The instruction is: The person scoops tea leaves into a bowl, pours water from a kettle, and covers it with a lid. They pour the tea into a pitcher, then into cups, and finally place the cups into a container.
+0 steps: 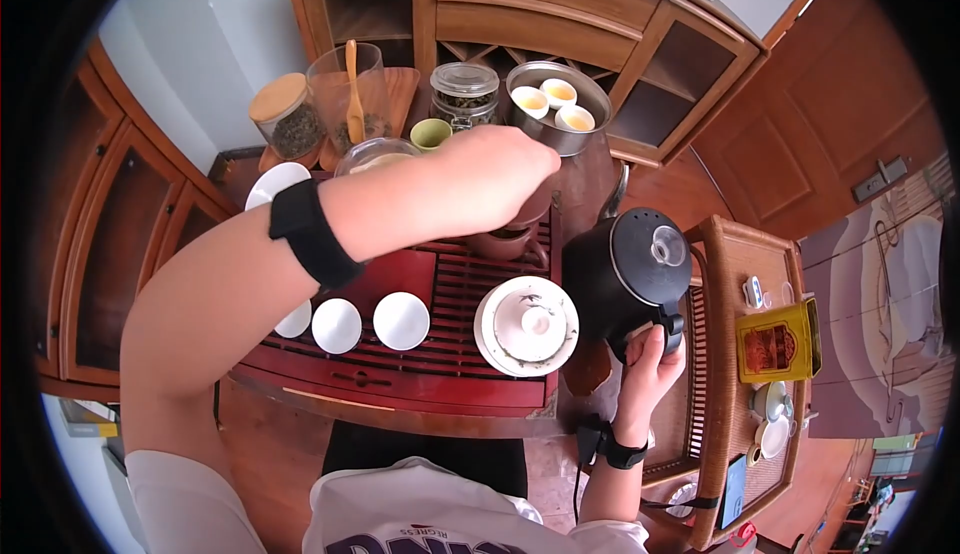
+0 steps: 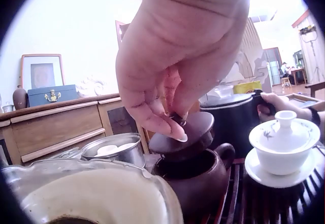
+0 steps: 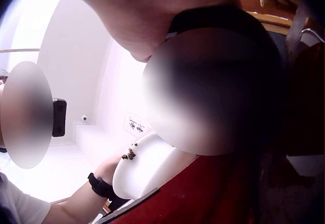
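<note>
My left hand (image 1: 480, 179) (image 2: 177, 56) pinches the knob of a brown teapot lid (image 2: 200, 132). The lid is held tilted just above the brown teapot (image 1: 505, 244) (image 2: 195, 188), whose dark opening shows below it. At the right, my right hand (image 1: 650, 369) (image 2: 287, 107) curls round the handle of a black kettle (image 1: 630, 264) (image 2: 228, 125). Between kettle and cups, a lidded white gaiwan (image 1: 530, 324) (image 2: 284, 148) stands on its saucer. In the right wrist view the hand (image 3: 157, 10) fills the top, and a blurred patch hides much of the middle.
White cups (image 1: 402, 321) stand along the front of the red tea tray (image 1: 400, 379). Behind are a metal bowl (image 1: 600, 99) holding several small cups, glass jars (image 1: 465, 89), a green cup (image 1: 431, 134) and a glass vessel (image 2: 101, 193). A wicker cart (image 1: 710, 354) stands at the right.
</note>
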The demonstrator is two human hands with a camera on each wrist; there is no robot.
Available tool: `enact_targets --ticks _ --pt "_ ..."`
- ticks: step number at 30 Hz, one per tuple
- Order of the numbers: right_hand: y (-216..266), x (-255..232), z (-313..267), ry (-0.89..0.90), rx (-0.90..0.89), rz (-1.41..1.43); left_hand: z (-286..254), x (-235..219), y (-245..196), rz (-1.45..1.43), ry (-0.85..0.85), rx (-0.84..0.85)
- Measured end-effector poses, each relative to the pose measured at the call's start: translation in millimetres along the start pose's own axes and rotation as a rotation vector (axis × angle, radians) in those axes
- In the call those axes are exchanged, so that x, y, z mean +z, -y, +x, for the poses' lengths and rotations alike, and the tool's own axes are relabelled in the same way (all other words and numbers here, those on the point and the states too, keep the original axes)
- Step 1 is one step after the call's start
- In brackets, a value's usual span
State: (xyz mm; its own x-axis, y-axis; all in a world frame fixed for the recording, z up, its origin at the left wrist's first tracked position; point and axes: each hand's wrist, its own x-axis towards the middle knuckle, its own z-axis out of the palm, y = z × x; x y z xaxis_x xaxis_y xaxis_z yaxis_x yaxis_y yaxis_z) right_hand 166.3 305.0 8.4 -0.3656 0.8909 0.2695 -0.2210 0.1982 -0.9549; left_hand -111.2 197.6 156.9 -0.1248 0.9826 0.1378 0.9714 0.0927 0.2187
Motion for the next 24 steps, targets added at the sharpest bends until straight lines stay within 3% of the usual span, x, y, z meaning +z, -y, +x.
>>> enact_targets --ticks 2,4,7,11,16,18,20,24 --pt "1.3 -1.0 -0.1 0.001 0.015 0.023 -1.2 -13.4 -0.1 -0.070 0.058 -0.057" --pt "3.0 1.1 -0.3 -0.021 0.023 0.018 -6.7 -16.8 5.8 -0.155 -0.021 -0.003" --pt "2.6 1.0 1.3 -0.056 0.041 0.090 -15.3 -28.5 7.6 -0.468 0.023 -0.276" --pt "13.7 9.9 11.2 -0.239 -0.025 0.037 -33.0 -33.9 12.1 -0.654 -0.010 -0.355" --pt "35.2 -6.8 30.4 -0.250 -0.131 0.047 -44.8 -37.6 15.7 -0.771 -0.015 -0.420" --pt "59.4 -13.8 42.5 -0.130 -0.209 -0.006 -45.8 -37.9 20.0 -0.743 -0.028 -0.425" --pt "74.9 -15.3 53.5 -0.194 -0.224 -0.085 -47.3 -37.2 23.4 -0.763 -0.047 -0.418" --pt "109.8 -22.0 67.0 0.037 -0.218 -0.241 -49.1 -33.6 26.3 -0.735 -0.068 -0.420"
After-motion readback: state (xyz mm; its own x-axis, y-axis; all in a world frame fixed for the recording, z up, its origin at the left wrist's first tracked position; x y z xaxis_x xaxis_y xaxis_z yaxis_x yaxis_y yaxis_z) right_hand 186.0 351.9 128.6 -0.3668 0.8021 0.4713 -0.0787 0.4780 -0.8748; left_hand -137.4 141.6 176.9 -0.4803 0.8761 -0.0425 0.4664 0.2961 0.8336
